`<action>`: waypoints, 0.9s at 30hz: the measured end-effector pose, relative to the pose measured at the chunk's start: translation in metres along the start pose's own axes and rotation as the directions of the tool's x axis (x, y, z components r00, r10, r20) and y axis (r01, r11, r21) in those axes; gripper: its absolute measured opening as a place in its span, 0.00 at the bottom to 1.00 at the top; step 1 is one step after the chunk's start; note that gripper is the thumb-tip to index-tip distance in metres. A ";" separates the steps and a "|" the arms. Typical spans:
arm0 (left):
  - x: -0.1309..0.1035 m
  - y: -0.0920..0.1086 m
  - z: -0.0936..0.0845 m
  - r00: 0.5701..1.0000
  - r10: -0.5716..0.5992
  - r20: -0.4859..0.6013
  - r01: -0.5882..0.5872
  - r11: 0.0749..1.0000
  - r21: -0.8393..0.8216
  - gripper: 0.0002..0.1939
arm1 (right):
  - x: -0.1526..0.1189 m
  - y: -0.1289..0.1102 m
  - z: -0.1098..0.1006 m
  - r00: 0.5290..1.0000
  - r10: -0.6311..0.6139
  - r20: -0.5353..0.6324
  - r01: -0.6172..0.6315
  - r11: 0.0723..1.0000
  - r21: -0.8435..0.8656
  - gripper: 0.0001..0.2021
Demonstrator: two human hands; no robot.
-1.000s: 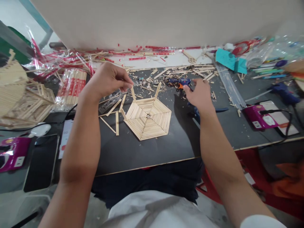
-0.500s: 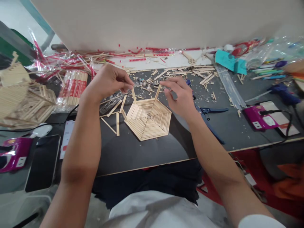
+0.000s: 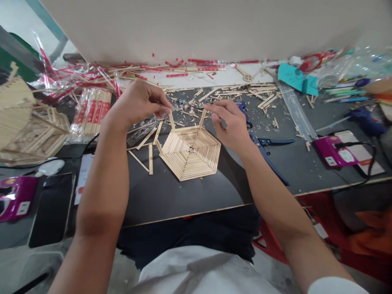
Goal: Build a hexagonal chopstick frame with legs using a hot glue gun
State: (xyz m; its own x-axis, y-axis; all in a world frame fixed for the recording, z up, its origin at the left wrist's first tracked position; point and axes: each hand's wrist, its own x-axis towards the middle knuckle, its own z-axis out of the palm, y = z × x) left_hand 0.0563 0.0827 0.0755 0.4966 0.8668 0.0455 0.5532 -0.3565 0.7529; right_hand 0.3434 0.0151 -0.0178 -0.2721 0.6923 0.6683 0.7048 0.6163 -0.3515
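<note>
A hexagonal panel (image 3: 200,169) built of pale wooden sticks in nested rings lies flat on the dark table, with a small hole at its centre. Short sticks stand up from its corners. My left hand (image 3: 143,100) pinches the top of the upright stick (image 3: 172,122) at the back left corner. At the back right corner, the fingertips of my right hand (image 3: 229,122) hold the top of another upright stick (image 3: 202,119), the thumb a little apart. A third short stick (image 3: 159,148) rises at the left corner. Loose sticks (image 3: 150,159) lie to the panel's left.
Stick scraps (image 3: 214,96) litter the back. Blue-handled cutters (image 3: 272,142) and a glue gun (image 3: 367,118) lie right, near a purple power socket (image 3: 332,151). Wrapped chopsticks (image 3: 92,110), a stick structure (image 3: 45,134) and a phone (image 3: 52,210) are left. The table's front edge (image 3: 190,212) is close.
The view has shifted slightly. Both hands stay at the tops of the two back upright sticks, and the panel keeps its place on the table.
</note>
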 end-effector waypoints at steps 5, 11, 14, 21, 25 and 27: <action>-0.001 0.003 -0.001 1.000 -0.016 0.016 0.017 1.000 -0.011 0.08 | 0.001 -0.005 -0.002 0.997 0.080 0.022 -0.080 0.997 -0.018 0.20; -0.001 0.003 0.000 1.000 -0.014 -0.014 0.014 1.000 -0.028 0.06 | 0.002 -0.012 -0.007 0.990 0.135 0.038 -0.134 0.991 -0.024 0.21; -0.002 0.002 0.000 1.000 0.008 -0.014 -0.008 1.000 -0.017 0.06 | 0.002 -0.011 -0.006 0.989 0.137 0.054 -0.137 0.991 -0.015 0.20; -0.001 0.002 0.000 1.000 -0.023 -0.003 0.023 1.000 0.002 0.08 | 0.000 -0.007 -0.001 0.995 0.092 0.027 -0.092 0.996 -0.011 0.20; -0.001 0.002 0.000 1.000 -0.030 -0.005 0.030 0.999 -0.012 0.08 | 0.001 -0.009 -0.002 0.995 0.095 0.036 -0.095 0.995 -0.014 0.20; -0.001 0.002 0.000 1.000 -0.026 -0.005 0.026 1.000 -0.013 0.07 | 0.000 -0.010 -0.004 0.994 0.105 0.039 -0.104 0.995 -0.009 0.21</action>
State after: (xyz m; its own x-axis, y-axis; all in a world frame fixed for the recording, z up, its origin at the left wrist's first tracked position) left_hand 0.0570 0.0812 0.0768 0.4788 0.8774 0.0293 0.5572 -0.3295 0.7622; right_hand 0.3383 0.0076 -0.0116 -0.2222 0.7671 0.6019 0.7350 0.5374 -0.4135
